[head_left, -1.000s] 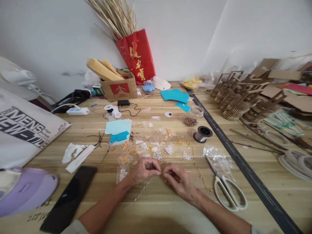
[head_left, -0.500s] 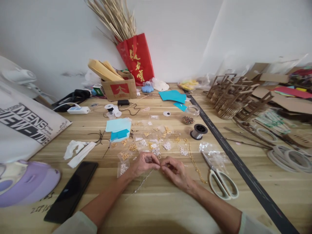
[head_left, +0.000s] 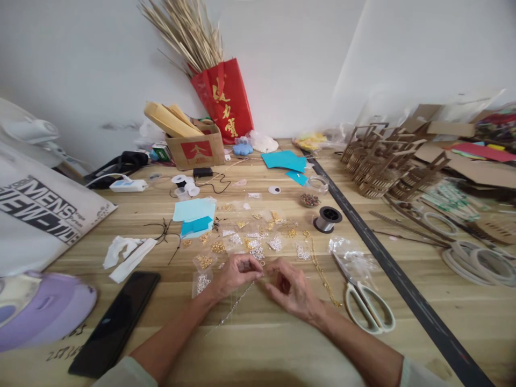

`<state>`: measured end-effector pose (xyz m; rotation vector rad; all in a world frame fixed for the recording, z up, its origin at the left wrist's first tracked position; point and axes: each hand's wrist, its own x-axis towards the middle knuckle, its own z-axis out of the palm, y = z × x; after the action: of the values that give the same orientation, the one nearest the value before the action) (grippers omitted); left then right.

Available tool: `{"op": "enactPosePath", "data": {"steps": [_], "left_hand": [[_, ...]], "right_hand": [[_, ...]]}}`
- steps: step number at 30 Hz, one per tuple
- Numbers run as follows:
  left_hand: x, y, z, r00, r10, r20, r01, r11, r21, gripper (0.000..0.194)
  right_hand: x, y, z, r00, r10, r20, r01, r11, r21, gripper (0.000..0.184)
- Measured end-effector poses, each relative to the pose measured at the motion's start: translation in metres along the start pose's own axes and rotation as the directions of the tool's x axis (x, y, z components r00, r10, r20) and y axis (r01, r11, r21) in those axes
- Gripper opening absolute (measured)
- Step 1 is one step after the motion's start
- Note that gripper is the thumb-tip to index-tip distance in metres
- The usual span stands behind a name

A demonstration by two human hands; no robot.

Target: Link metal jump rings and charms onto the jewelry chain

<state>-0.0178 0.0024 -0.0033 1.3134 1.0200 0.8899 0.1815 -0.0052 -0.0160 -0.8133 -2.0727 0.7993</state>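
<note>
My left hand [head_left: 237, 274] is closed in a pinch on the upper end of a thin silver chain [head_left: 234, 307], which slants down and left toward the table. Close by on the right, my right hand [head_left: 291, 287] has thumb and forefinger apart, with nothing visible between them. A small ring [head_left: 263, 263] lies just beyond the fingertips. Past it are small bags of silver beads [head_left: 275, 243] and gold beads [head_left: 218, 246]. To the right of my right hand, a gold chain [head_left: 318, 263] stretches across the wood.
White-handled scissors [head_left: 373, 306] lie on the right beside a clear plastic bag [head_left: 358, 255]. A wire spool [head_left: 328, 219] stands farther back. On the left are a black phone [head_left: 115, 325], white strips [head_left: 133, 260] and blue cards [head_left: 195, 212]. Small wooden baskets [head_left: 379, 177] stand back right.
My right hand's fingertips have parted from my left hand's and moved slightly right, opening. My left hand keeps its pinch on the silver chain. The view has shifted a little.
</note>
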Motion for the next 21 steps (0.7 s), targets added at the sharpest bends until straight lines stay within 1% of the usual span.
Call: {"op": "enactPosePath", "data": {"steps": [4,8,10,12,17,21], "left_hand": [[-0.0015,-0.0006,0.0035,1.0,0.004,-0.024,-0.003,0.999,0.048,0.018],[-0.002,-0.0036,0.0073,1.0,-0.018,-0.024,0.02,0.997,0.072,0.014],[-0.0015,-0.0057,0.0082,1.0,-0.024,-0.015,0.024,0.998,0.061,0.013],[-0.0009,-0.0073,0.0085,0.999,-0.03,-0.021,0.031,0.999,0.045,0.014],[-0.0001,-0.0063,0.0081,0.997,-0.062,-0.047,0.062,0.998,0.006,0.013],[0.0,-0.0037,0.0077,0.997,-0.038,-0.069,0.039,0.999,0.02,0.009]], "right_hand": [[0.002,-0.005,-0.0075,0.999,-0.05,-0.016,0.046,0.979,-0.198,0.02],[0.001,-0.0047,-0.0083,0.998,-0.062,0.023,0.066,0.961,-0.27,0.017],[-0.0002,-0.0028,-0.0063,0.995,-0.073,0.066,0.088,0.959,-0.27,0.013],[-0.0008,-0.0013,-0.0045,0.992,-0.084,0.096,0.106,0.962,-0.251,0.013],[0.0013,-0.0002,-0.0036,0.99,-0.107,0.091,0.123,0.972,-0.201,0.018],[0.0027,0.0005,-0.0036,0.991,-0.082,0.103,0.101,0.976,-0.194,0.02]]}}
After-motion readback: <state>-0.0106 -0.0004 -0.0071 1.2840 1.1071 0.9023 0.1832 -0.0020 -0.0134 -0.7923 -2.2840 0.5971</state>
